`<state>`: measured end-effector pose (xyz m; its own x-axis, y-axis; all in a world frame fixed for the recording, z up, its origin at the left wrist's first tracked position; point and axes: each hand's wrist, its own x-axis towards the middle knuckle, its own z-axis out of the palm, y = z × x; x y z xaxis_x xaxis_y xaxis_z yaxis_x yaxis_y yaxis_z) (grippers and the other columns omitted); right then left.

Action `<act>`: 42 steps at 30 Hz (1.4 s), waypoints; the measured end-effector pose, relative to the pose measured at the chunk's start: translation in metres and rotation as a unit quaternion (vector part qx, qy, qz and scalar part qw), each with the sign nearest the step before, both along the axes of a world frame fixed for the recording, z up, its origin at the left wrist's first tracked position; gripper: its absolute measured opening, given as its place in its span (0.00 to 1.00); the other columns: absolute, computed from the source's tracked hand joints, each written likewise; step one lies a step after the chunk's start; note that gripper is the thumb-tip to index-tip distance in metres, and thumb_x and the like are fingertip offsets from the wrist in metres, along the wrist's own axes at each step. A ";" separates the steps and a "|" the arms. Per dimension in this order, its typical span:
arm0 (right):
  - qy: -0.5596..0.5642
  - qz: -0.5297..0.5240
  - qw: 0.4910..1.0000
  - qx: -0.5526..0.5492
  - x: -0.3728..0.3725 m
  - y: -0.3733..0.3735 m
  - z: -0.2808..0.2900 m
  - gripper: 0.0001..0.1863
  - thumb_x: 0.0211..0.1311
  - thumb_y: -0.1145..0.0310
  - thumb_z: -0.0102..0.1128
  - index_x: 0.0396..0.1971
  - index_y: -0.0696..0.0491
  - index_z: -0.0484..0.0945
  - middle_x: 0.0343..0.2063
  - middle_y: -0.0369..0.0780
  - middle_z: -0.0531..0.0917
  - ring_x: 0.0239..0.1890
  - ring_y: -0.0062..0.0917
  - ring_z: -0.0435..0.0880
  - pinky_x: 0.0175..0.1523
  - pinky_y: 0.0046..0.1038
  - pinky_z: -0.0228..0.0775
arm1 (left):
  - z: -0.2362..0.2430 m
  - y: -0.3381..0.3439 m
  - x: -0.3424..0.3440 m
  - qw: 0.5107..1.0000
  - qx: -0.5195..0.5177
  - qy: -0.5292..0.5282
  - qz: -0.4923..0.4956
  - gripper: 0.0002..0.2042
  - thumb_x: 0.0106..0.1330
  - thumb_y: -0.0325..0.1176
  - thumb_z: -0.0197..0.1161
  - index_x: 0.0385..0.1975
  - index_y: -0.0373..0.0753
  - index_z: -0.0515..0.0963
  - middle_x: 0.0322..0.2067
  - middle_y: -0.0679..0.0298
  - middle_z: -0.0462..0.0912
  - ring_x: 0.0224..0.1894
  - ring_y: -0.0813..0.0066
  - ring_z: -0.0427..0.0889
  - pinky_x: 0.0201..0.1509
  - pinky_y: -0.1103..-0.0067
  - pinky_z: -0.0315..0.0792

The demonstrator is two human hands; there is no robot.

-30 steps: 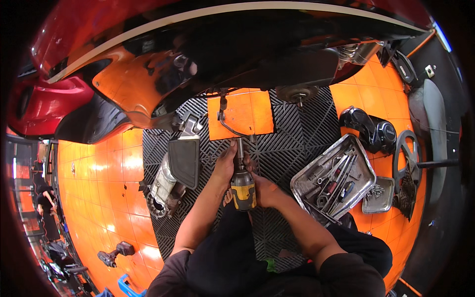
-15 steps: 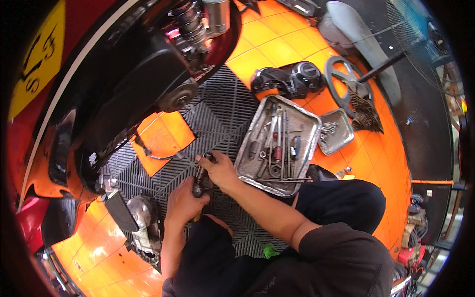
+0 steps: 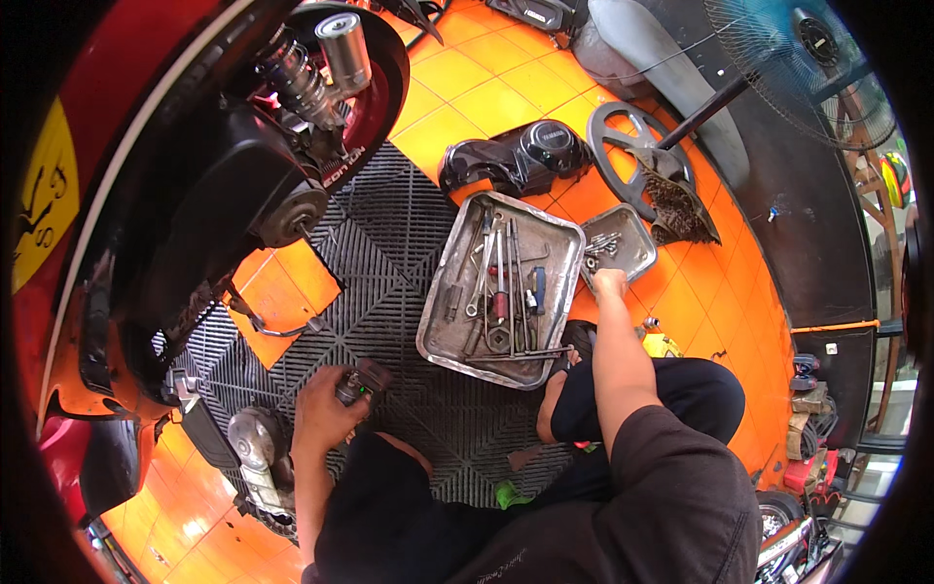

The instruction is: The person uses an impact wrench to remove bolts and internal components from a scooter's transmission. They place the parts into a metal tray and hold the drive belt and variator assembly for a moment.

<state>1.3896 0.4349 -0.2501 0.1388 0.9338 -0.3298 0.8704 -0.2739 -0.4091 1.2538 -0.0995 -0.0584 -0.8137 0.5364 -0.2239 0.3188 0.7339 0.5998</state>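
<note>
My left hand (image 3: 326, 414) is wrapped round a dark cordless power tool (image 3: 365, 382) with a small green light, held above the black grid mat. My right hand (image 3: 610, 282) reaches over the near edge of a small metal tray (image 3: 637, 255). Its fingers are drawn together beside a heap of bolts (image 3: 605, 243); whatever they pinch is too small to tell. Left of that tray lies a larger metal tray (image 3: 443, 346) with several tools, among them a wrench (image 3: 482, 268) and a red-handled screwdriver (image 3: 500, 304).
A motorcycle (image 3: 214, 185) stands at the left. A metal engine part (image 3: 261, 453) lies by my left forearm. Beyond the trays are a black engine cover (image 3: 516, 161) and a standing fan with a round base (image 3: 608, 156). Black slatted matting (image 3: 389, 253) covers part of the orange tiles.
My right hand has left the front of the power tool and moved right to the small tray. My left hand keeps hold of the tool, slightly lower and further left. The view has shifted.
</note>
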 end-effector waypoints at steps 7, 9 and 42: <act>-0.208 0.196 0.957 -0.045 0.023 0.042 0.003 0.17 0.51 0.68 0.58 0.41 0.58 0.82 0.43 0.52 0.83 0.49 0.40 0.82 0.53 0.34 0.73 | 0.004 0.006 -0.004 0.998 -0.016 -0.049 0.021 0.23 0.43 0.34 0.70 0.42 0.34 0.78 0.36 0.53 0.79 0.41 0.53 0.80 0.46 0.68 0.72; -0.132 0.184 0.973 -0.055 0.027 0.061 0.000 0.18 0.49 0.67 0.63 0.40 0.61 0.82 0.40 0.51 0.84 0.43 0.39 0.85 0.50 0.32 0.76 | 0.001 0.006 -0.006 0.999 -0.010 -0.036 0.021 0.23 0.43 0.34 0.70 0.42 0.34 0.78 0.37 0.53 0.79 0.41 0.54 0.80 0.47 0.68 0.72; -0.088 0.527 0.830 -0.160 -0.059 -0.136 0.038 0.21 0.49 0.59 0.62 0.34 0.64 0.82 0.26 0.49 0.83 0.26 0.35 0.84 0.29 0.36 0.75 | -0.052 -0.109 -0.073 0.800 0.329 0.013 0.501 0.20 0.65 0.38 0.62 0.53 0.34 0.73 0.47 0.61 0.80 0.40 0.73 0.78 0.44 0.76 0.72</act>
